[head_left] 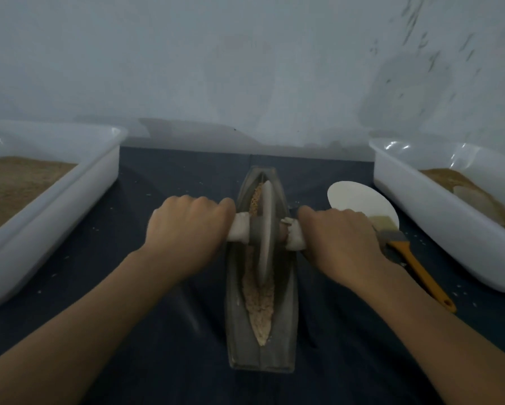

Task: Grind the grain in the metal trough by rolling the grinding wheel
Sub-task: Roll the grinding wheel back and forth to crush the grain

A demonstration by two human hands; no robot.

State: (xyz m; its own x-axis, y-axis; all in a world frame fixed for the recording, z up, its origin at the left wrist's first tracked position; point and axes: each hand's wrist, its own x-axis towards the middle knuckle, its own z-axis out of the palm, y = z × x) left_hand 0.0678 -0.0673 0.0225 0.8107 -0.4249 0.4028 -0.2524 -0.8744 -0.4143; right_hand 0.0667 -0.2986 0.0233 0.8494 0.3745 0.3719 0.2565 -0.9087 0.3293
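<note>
A long boat-shaped metal trough lies on the dark cloth, pointing away from me. A grey grinding wheel stands upright in its groove, near the middle to far part. My left hand grips the cloth-wrapped handle on the wheel's left side. My right hand grips the wrapped handle on the right side. Pale crushed grain fills the near groove; whole golden grain lies beyond the wheel.
A white tub of brown grain stands at the left and another white tub at the right. A white round dish and a yellow-handled brush lie just right of my right hand. A wall rises behind.
</note>
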